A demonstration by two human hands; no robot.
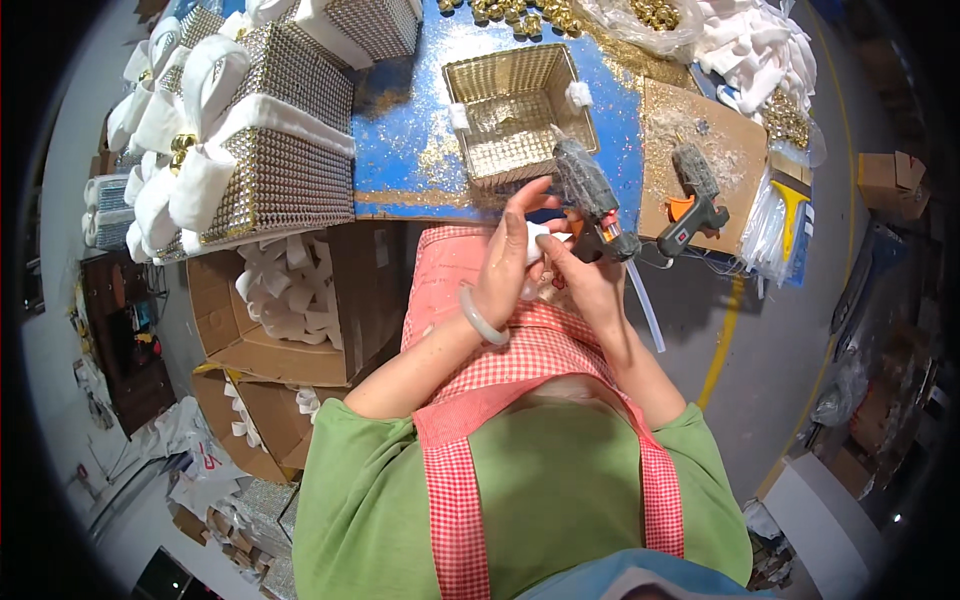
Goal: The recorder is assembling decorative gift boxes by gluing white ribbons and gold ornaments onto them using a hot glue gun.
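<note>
My right hand (583,272) grips a grey glue gun (592,195) by its handle, nozzle pointing up toward the table. My left hand (512,255), with a pale bangle on the wrist, holds a small white ribbon piece (535,240) against the gun hand, just above my lap. Right behind the hands, an open box (520,112) covered in gold studded mesh sits on the blue table (405,135), with white bits stuck on two of its walls.
A second glue gun (692,200) rests on a cardboard sheet (735,150) at right. Finished mesh boxes with white bows (250,130) stack at left. Cardboard cartons of white bows (295,290) stand below. Gold bells (520,14) and white ribbon pieces (760,45) lie at the far edge.
</note>
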